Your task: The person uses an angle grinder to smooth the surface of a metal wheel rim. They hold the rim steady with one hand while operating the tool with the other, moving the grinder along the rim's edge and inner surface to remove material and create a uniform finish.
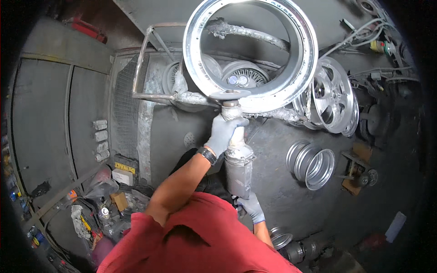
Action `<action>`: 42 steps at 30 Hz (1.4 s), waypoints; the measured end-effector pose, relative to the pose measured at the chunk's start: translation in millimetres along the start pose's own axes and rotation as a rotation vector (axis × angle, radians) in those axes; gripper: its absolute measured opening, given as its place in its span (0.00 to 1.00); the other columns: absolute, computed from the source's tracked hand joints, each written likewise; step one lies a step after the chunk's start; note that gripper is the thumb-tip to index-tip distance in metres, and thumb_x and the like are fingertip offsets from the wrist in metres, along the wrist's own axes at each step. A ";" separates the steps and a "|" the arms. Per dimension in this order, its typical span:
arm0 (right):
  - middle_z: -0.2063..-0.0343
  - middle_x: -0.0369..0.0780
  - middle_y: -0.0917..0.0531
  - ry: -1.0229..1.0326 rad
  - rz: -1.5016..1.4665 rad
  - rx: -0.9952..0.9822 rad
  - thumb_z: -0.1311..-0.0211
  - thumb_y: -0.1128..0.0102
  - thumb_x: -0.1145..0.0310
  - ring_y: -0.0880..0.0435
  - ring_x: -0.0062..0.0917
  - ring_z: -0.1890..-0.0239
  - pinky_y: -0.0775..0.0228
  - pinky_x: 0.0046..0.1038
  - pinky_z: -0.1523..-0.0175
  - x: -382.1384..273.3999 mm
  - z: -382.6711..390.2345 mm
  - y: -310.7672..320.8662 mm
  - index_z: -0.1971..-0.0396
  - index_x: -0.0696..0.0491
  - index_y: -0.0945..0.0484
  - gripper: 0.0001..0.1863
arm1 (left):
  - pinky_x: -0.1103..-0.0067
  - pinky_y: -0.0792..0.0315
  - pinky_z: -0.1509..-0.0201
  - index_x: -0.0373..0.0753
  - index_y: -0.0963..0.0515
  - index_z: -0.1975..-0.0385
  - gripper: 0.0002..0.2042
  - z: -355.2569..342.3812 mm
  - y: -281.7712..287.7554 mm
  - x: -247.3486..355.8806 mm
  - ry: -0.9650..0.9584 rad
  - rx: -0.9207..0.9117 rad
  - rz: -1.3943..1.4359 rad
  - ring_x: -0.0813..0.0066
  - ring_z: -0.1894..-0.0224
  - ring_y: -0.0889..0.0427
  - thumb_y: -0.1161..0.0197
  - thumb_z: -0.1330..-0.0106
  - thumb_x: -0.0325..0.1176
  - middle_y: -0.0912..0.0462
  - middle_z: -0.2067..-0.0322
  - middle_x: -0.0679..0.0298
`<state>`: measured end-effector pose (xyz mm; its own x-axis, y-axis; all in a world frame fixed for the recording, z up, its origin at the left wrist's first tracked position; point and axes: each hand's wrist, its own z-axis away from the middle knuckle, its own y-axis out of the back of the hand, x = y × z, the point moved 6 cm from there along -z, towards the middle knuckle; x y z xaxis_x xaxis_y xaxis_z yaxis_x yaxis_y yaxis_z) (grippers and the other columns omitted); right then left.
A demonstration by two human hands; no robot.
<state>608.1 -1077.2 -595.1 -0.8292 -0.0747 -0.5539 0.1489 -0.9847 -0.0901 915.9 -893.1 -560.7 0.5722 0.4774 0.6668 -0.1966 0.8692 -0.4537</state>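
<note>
I hold a dusty grey angle grinder (239,175) with both hands. My left hand (223,134), in a light grey glove with a dark band at the wrist, is wrapped round its neck, near the head. At the rear end, my right hand (252,208), also gloved, is closed round the tool, its fingers partly hidden. The grinder's flat round disc (230,94) lies over the lower edge of a shiny wheel rim ring (307,59); whether they touch, I cannot tell. The ring leans upright on a crusted metal frame (193,98).
Behind the ring sit spoked wheels (246,73). Alloy wheels (334,98) lean at the right, above bare silver rims (314,164) on the floor. Cables (364,38) hang at the upper right. A cluttered pile with a black-and-yellow case (126,164) lies at the left, by metal cabinets (43,120).
</note>
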 end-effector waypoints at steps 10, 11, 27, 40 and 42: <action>0.64 0.38 0.10 -0.042 0.185 -0.050 0.41 0.33 0.74 0.12 0.20 0.64 0.20 0.27 0.57 -34.6 9.9 94.4 0.46 0.58 0.16 0.21 | 0.74 0.18 0.58 0.36 0.16 0.59 0.10 -7.1 -31.8 -43.1 -0.045 0.141 0.075 0.74 0.64 0.13 0.25 0.39 0.24 0.13 0.63 0.64; 0.65 0.37 0.11 -0.031 0.217 -0.030 0.41 0.32 0.74 0.13 0.20 0.65 0.21 0.28 0.58 -33.4 13.8 115.7 0.48 0.59 0.15 0.20 | 0.74 0.18 0.57 0.36 0.16 0.59 0.10 -4.9 -42.9 -50.9 -0.025 0.152 0.117 0.73 0.64 0.14 0.25 0.39 0.24 0.13 0.63 0.64; 0.64 0.36 0.10 -0.097 0.331 0.135 0.43 0.30 0.74 0.15 0.19 0.65 0.23 0.27 0.59 -44.3 47.6 255.8 0.54 0.60 0.13 0.15 | 0.74 0.19 0.50 0.34 0.15 0.53 0.14 -19.3 -150.5 -101.5 -0.054 0.100 0.254 0.74 0.57 0.13 0.24 0.39 0.23 0.11 0.58 0.63; 0.66 0.35 0.10 -0.061 0.077 0.142 0.41 0.30 0.74 0.14 0.19 0.64 0.23 0.26 0.58 22.8 26.4 60.1 0.57 0.58 0.12 0.12 | 0.75 0.20 0.54 0.33 0.16 0.57 0.13 3.2 -37.2 -45.6 0.038 0.036 -0.050 0.76 0.63 0.14 0.22 0.40 0.26 0.11 0.63 0.64; 0.68 0.36 0.10 -0.048 0.072 0.134 0.42 0.32 0.75 0.15 0.19 0.67 0.23 0.26 0.60 26.7 21.4 31.7 0.57 0.59 0.12 0.12 | 0.75 0.20 0.54 0.33 0.15 0.57 0.14 -2.3 -20.2 -45.6 0.049 0.016 -0.053 0.75 0.62 0.13 0.22 0.41 0.25 0.11 0.62 0.63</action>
<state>579.1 -1113.8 -595.1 -0.8440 -0.1500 -0.5149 0.1384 -0.9885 0.0610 895.6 -932.8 -583.3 0.6201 0.4241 0.6600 -0.1777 0.8954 -0.4083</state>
